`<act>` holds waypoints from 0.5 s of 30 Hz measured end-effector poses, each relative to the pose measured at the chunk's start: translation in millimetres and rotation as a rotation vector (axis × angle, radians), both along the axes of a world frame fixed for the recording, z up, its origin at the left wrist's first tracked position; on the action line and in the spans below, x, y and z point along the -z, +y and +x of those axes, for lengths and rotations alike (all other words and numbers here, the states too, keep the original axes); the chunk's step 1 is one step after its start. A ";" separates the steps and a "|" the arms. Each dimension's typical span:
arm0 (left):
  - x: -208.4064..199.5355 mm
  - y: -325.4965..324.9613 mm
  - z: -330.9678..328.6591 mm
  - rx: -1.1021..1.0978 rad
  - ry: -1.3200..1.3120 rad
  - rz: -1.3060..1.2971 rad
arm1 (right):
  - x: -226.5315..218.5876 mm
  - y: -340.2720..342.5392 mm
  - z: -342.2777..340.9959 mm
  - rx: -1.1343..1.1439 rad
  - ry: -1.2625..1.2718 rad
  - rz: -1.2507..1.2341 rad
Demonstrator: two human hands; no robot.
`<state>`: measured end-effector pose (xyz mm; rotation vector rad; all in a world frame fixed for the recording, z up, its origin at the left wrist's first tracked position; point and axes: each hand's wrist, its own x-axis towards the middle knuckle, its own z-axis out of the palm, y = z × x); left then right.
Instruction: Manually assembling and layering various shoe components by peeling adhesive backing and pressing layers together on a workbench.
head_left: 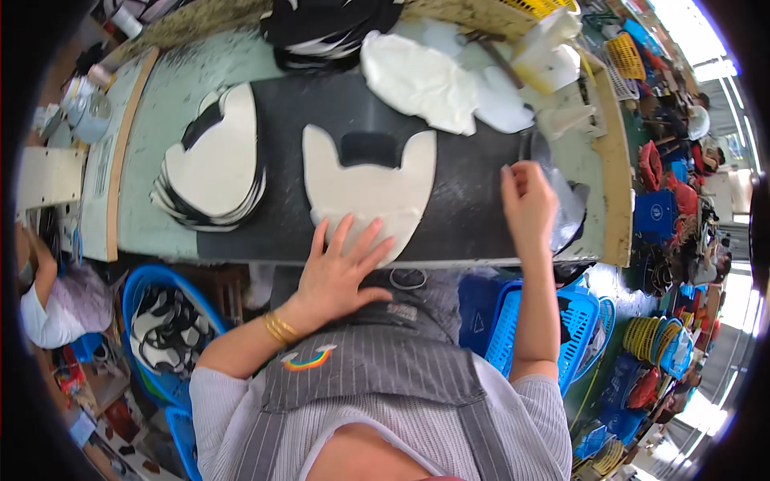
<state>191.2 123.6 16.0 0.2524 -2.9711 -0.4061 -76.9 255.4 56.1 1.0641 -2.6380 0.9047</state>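
Observation:
A white U-shaped piece that looks like a shoe upper (321,168) lies flat on the black mat (281,212), its two arms pointing away from me. My left hand (341,260) rests on its near rounded end, fingers spread. To the right, my right hand (529,204) hangs over the mat edge beside a clear plastic bag (568,212). Its fingers are curled together in a pinch; whatever they hold, if anything, does not show. On the mat's left lies a stack of similar white pieces with black layers (212,156).
White crumpled sheets (421,80) lie behind the piece, near a whitish container (549,52). Dark pieces (329,32) are heaped at the back. A wooden rail (616,168) edges the bench. Blue baskets (138,301) flank me below, and a person (56,293) sits at far left.

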 end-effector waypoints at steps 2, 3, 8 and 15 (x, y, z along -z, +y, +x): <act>-17.2 2.9 -10.2 -0.007 0.068 -0.002 | -14.2 -6.2 -46.8 0.007 0.105 0.010; -29.1 -2.8 -18.3 0.042 0.036 0.039 | -9.1 -10.5 -73.7 -0.052 0.146 0.035; -31.7 -38.5 -130.6 0.202 0.396 0.156 | 36.1 -59.5 -143.9 -0.231 0.075 0.164; 11.9 -77.9 -253.4 0.079 0.276 -0.154 | 53.6 -106.1 -181.5 -0.322 -0.227 0.098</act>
